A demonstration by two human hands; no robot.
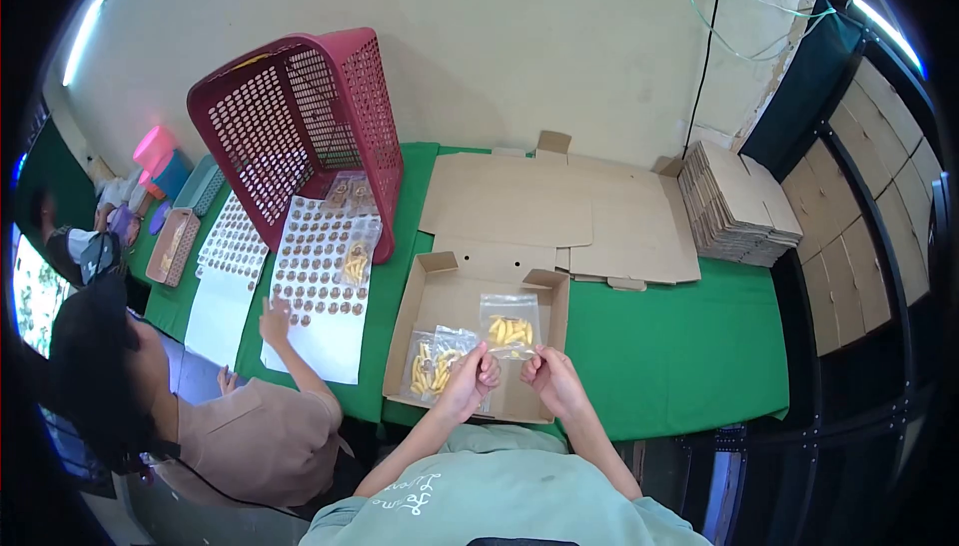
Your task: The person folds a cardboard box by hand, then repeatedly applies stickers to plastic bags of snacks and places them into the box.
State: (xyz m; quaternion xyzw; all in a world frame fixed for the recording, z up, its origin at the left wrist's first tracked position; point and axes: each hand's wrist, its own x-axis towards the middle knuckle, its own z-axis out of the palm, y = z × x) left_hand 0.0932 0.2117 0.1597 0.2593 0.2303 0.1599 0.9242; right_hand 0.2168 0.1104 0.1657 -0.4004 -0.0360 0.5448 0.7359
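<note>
Between my two hands is a clear zip bag (510, 324) holding several yellow pieces, held up over an open cardboard box (410, 318). My left hand (472, 382) pinches the bag's lower left corner. At its lower right corner, my right hand (555, 382) is closed on the same bag. Inside the box, below and left of the held bag, lie other clear bags (430, 366) with yellow pieces; my left hand partly covers them.
Flattened cardboard (519, 198) lies behind the box, beside a cardboard stack (734, 201). Left, a tilted maroon basket (290, 126) stands by sticker sheets (325, 276). A co-worker (240, 426) reaches over a sheet. Green cloth (679, 346) covers the table.
</note>
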